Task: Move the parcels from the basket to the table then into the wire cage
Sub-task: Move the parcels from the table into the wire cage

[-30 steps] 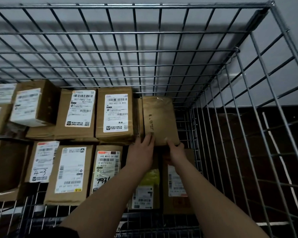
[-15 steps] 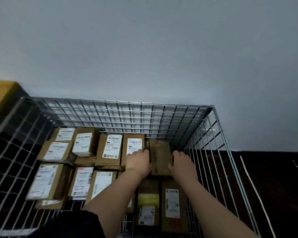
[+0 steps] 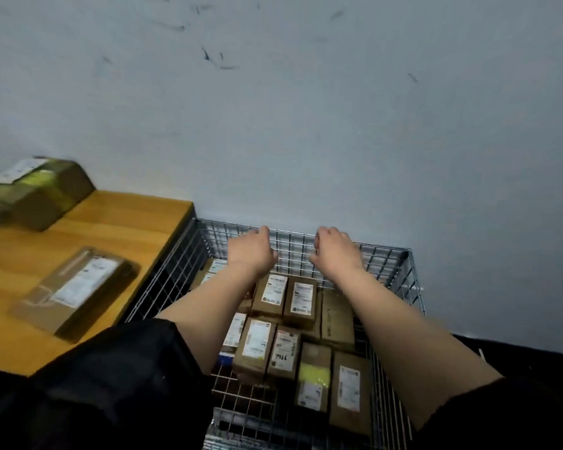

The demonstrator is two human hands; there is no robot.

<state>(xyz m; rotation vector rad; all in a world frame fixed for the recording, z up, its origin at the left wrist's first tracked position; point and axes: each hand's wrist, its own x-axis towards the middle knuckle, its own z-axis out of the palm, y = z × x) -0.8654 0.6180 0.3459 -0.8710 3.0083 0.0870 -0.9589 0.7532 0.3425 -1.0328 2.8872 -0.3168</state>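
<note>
- Left hand (image 3: 252,250) is hovering above the wire cage (image 3: 413,287), fingers loosely curled, holding nothing.
- Right hand (image 3: 337,250) is hanging alongside, equally loose and empty.

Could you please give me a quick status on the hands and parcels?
Left hand and right hand empty, over wire cage. Parcels packed inside. Nothing blocking.

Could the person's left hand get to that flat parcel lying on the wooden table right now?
Probably yes. The left hand is empty above the wire cage, and the flat parcel lies uncovered on the table just to its left, with nothing between them.
</note>
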